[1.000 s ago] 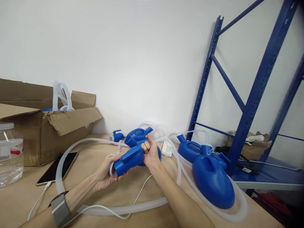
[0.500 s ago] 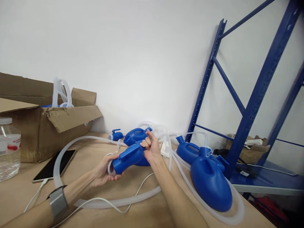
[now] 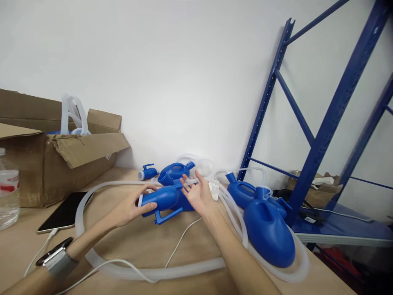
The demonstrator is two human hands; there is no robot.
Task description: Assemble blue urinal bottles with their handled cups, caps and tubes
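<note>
My left hand (image 3: pixel 135 208) is closed around a blue plastic urinal head (image 3: pixel 164 198), a tapered cup with a white rim and a hinged arm hanging below it. The narrow spout points right, toward my right hand (image 3: pixel 198 192). That hand is palm up with fingers and thumb apart. A short translucent tube end (image 3: pixel 192 181) shows between its thumb and fingers, near the spout; whether the two are joined I cannot tell. Behind lie a blue urinal bottle (image 3: pixel 176 171) and a similar small blue head (image 3: pixel 149 173).
Blue bottles (image 3: pixel 270 233) with coiled clear hoses stand at right beside a blue metal rack (image 3: pixel 310 159). A long hose (image 3: pixel 172 272) loops across the table. At left are an open cardboard box (image 3: pixel 82 151), a phone (image 3: pixel 63 213) on a white cable and a water bottle (image 3: pixel 8 192).
My right hand has let go of the spout and opened palm up. My left hand has turned the urinal head, so its hinged arm now hangs underneath.
</note>
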